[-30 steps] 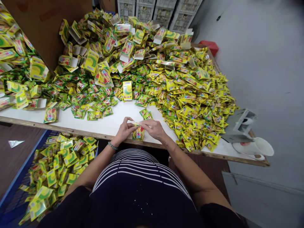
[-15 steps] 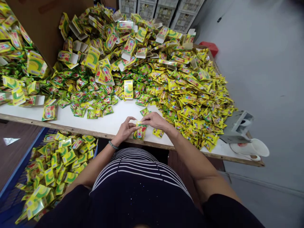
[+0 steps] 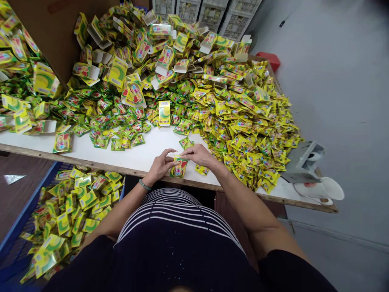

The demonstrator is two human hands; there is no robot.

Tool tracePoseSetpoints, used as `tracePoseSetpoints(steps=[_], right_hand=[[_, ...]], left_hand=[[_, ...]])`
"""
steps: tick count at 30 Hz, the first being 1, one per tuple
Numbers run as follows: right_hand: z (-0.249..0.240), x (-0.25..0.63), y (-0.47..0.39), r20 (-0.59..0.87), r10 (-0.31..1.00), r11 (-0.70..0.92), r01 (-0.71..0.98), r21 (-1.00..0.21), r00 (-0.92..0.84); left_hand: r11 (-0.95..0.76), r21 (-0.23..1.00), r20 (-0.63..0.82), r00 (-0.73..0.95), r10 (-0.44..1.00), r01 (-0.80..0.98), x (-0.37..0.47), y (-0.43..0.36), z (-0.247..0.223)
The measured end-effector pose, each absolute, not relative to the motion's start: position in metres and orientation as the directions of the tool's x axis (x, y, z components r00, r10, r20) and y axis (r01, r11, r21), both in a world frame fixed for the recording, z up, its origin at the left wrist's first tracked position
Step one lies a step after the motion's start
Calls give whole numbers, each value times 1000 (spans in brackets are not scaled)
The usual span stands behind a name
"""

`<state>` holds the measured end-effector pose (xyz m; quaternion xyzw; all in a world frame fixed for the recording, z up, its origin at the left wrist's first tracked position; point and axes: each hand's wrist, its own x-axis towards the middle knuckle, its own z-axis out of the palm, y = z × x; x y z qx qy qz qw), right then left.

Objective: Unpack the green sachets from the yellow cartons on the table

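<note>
At the near edge of the table (image 3: 127, 161), one small carton (image 3: 179, 168) is between the left hand (image 3: 161, 165) and the right hand (image 3: 199, 155). To the right lies a big heap of sachets (image 3: 243, 132), and beyond it, at the table's right end, is a mug (image 3: 331, 188). Behind the hands, many cartons (image 3: 165, 59) are piled. Below the table, on the left, a crate (image 3: 13, 253) contains more cartons. Stacked baskets (image 3: 209, 17) stand behind the table.

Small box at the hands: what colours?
The small box is yellow and green with red artwork; best seen in the head view.
</note>
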<state>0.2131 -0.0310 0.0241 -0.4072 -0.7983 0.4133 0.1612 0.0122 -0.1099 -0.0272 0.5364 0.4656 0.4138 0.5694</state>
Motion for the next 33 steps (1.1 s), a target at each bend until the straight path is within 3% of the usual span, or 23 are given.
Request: tracePoseSetpoints(steps=[5, 11, 17, 19, 21, 23, 25, 26, 28, 31, 33], right_hand=[[21, 221, -48, 76, 696, 551, 464, -694, -714], [-4, 212, -85, 299, 772, 618, 549, -563, -561], [-14, 201, -92, 350, 838, 536, 507, -675, -419], [-14, 208, -85, 347, 871, 486, 502, -715, -348], [-16, 221, -75, 338, 914, 405, 550, -730, -226], [-20, 232, -61, 318, 943, 303, 631, -714, -94], [-26, 235, -46, 290, 957, 215, 721, -658, -20], [-29, 233, -38, 269, 963, 188, 764, -617, -19], [-33, 222, -27, 205, 976, 180, 821, -542, -79], [-33, 202, -20, 120, 974, 225, 830, -510, -191], [-30, 194, -22, 117, 976, 220, 816, -535, -186]], left_hand=[[14, 991, -37, 178, 983, 130, 14, -114, -26], [-107, 936, 66, 131, 989, 335, 16, -117, -27], [-68, 956, 40, 104, 994, 284, 14, -107, -14], [-63, 917, 48, 48, 998, 393, -17, -112, 11], [14, 765, 18, -44, 999, 643, -66, -126, 43], [185, 430, -131, -142, 981, 884, -122, -144, 74], [316, 123, -203, -288, 936, 941, -162, -159, 95], [349, 67, -181, -333, 925, 935, -171, -162, 100], [318, 189, -137, -296, 945, 929, -164, -158, 97], [177, 576, -139, -117, 983, 798, -112, -128, 70], [123, 670, -103, -73, 992, 732, -70, -99, 46]])
